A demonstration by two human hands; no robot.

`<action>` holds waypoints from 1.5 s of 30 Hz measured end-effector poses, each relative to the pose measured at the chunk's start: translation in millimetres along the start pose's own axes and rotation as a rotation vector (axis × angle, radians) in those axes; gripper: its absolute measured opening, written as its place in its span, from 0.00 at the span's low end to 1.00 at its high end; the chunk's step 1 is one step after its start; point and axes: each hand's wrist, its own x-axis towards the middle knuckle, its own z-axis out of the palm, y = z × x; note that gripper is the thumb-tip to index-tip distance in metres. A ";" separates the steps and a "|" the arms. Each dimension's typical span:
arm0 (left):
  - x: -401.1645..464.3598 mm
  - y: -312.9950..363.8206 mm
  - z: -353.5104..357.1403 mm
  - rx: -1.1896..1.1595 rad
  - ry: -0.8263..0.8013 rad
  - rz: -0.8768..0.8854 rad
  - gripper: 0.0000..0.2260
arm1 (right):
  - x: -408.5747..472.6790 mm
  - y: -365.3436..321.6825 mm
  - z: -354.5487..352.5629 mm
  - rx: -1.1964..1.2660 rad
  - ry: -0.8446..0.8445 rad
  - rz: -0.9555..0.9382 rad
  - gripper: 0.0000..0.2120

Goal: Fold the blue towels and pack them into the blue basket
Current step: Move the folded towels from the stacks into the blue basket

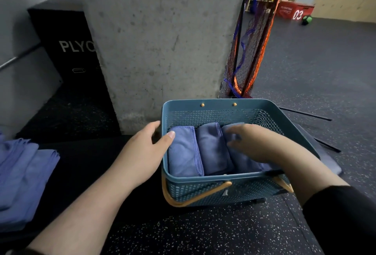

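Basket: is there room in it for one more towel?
The blue basket is crowded: three folded towels lie side by side, the right hand over the rightmost. A bare strip shows between them and the back wall. Black mat lies free between the basket and the towel pile.

Two bare forearms reach in from the lower edge toward a blue basket. The left hand, on the basket's left, shows no ring, watch or glove, its forearm uncovered to the frame's edge. The right hand, over the basket, is likewise unadorned and slightly blurred; a black long sleeve ends partway up the forearm, near the basket's right corner.
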 end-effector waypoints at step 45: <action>-90.4 -189.2 -253.7 0.046 0.688 -0.385 0.13 | 67.6 -512.9 111.8 1.169 -0.064 -0.028 0.05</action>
